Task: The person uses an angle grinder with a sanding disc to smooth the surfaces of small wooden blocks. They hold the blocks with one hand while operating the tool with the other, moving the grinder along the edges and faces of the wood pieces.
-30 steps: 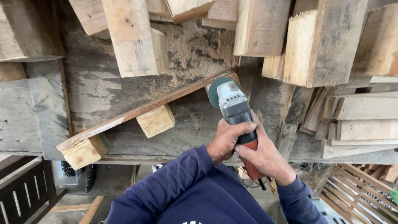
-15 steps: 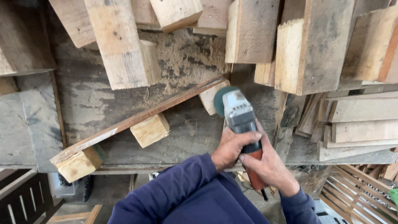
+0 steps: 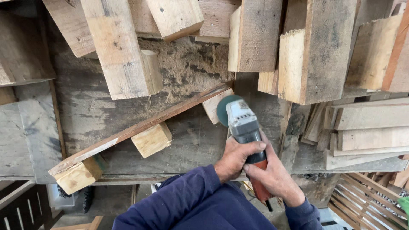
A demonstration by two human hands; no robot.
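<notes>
Below stacked planks, both hands (image 3: 255,164) grip grinder (image 3: 245,127).

Grinder (image 3: 245,127) disc partly hidden behind its housing; rear handle covered by both hands (left (image 3: 236,157), right (image 3: 272,176)). Stacked timber (image 3: 255,38) cut off at top edge. Slatted crate (image 3: 366,200) cropped bottom right.

Both hands grip an angle grinder (image 3: 245,132), the left hand (image 3: 233,158) on its grey body, the right hand (image 3: 272,176) on its red handle. Its disc sits beside a pallet runner (image 3: 140,127) lying across the dusty bench (image 3: 187,72).
</notes>
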